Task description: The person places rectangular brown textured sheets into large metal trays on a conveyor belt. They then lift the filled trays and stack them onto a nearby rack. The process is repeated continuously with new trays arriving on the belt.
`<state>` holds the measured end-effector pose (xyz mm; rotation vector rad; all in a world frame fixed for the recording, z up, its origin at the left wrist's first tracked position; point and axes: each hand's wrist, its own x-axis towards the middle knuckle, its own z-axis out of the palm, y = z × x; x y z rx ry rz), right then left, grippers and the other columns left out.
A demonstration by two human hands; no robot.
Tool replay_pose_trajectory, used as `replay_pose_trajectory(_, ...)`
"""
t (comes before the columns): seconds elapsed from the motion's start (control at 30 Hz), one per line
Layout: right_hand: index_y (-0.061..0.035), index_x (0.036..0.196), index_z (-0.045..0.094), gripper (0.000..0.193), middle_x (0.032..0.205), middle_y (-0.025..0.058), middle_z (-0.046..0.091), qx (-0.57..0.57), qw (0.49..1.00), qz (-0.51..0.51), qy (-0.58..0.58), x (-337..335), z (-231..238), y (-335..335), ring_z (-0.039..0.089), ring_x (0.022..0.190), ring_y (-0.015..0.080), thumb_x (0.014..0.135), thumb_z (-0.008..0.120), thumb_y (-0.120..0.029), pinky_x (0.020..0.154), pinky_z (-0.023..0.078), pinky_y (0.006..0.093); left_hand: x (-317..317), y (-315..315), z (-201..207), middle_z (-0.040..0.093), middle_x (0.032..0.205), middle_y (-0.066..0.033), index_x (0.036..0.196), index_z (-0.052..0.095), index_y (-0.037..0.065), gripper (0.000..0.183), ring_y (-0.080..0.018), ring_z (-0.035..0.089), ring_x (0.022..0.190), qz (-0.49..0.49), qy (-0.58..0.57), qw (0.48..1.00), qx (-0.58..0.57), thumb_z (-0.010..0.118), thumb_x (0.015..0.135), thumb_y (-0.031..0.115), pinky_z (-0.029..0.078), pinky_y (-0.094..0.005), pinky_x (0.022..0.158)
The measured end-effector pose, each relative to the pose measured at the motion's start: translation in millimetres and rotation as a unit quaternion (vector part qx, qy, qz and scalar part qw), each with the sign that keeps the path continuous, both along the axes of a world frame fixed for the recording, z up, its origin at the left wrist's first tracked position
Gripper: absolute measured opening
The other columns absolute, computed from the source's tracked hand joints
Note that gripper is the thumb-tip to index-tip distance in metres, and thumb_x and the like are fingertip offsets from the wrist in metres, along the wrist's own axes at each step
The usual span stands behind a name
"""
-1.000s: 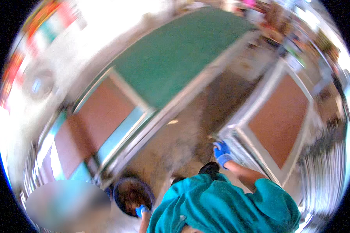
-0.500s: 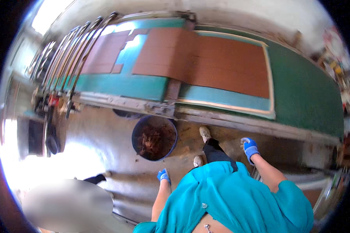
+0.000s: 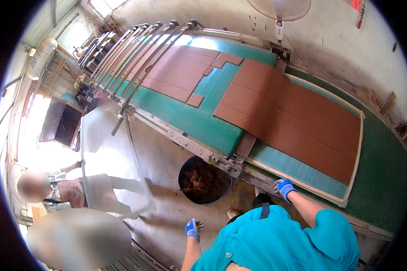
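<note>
My left hand (image 3: 193, 229), in a blue and grey work glove, hangs in the air below the dark tub (image 3: 205, 179), open and holding nothing. My right hand (image 3: 284, 188), gloved the same way, is beside the near edge of the conveyor; its fingers are loosely bent and apart, with nothing seen in them. Whether it touches the edge I cannot tell. Brown ribbed sheets (image 3: 298, 122) lie across the green belt (image 3: 185, 128) and onto a pale wood-rimmed frame (image 3: 356, 158) just beyond that hand.
A co-worker (image 3: 70, 192) at the left holds a large translucent framed panel (image 3: 115, 158) upright. Brown scraps fill part of the floor tub. Metal bars (image 3: 160, 58) cross the belt's far left. A fan (image 3: 280, 7) is by the back wall.
My view has swung left and upward, bringing the co-worker, panel and fan into sight. My right hand is closer to the conveyor's edge. The left hand's fingers have spread.
</note>
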<state>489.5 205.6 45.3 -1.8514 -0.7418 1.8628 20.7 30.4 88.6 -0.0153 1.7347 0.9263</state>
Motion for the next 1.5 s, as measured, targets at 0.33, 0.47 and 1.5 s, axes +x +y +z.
replay_pose_trajectory(0.33,-0.0057,0.093,0.063,0.022,0.083,0.0120,0.064,0.017,0.925,0.285,-0.252,-23.5,46.0,-29.9,0.062,0.074,0.0229,0.076,0.051,-0.013,0.064,0.049,0.0350,-17.0,-16.6,13.0,0.051,0.055,-0.0101,0.085,0.056,0.002,0.037,-0.0220,0.050,0.042,-0.110,0.005,0.991,-0.073,0.039,0.088,0.034,0.042,-0.0326,0.041)
replay_pose_trajectory(0.47,-0.0069,0.090,0.064,0.042,0.096,0.0174,0.059,0.007,0.884,0.283,-0.372,-1.1,68.4,-60.9,0.055,0.093,0.0340,0.080,0.042,-0.041,0.079,0.044,0.0413,-40.9,-3.2,21.5,0.046,0.049,-0.0073,0.088,0.058,0.003,0.036,-0.0166,0.042,0.036,-0.060,-0.078,0.992,-0.082,0.040,0.088,0.034,0.034,-0.0286,0.036)
replay_pose_trajectory(1.5,-0.0120,0.122,0.046,0.058,0.131,0.0082,0.039,0.539,0.591,0.350,-0.487,-112.7,84.0,511.1,0.030,0.124,0.0288,0.081,0.040,-0.052,0.102,0.006,0.0579,137.7,487.6,66.7,0.034,0.124,-0.0253,0.134,0.010,0.030,0.062,-0.0377,0.045,0.107,-0.113,-0.213,0.968,0.068,0.048,0.086,0.035,0.043,-0.0473,0.083)
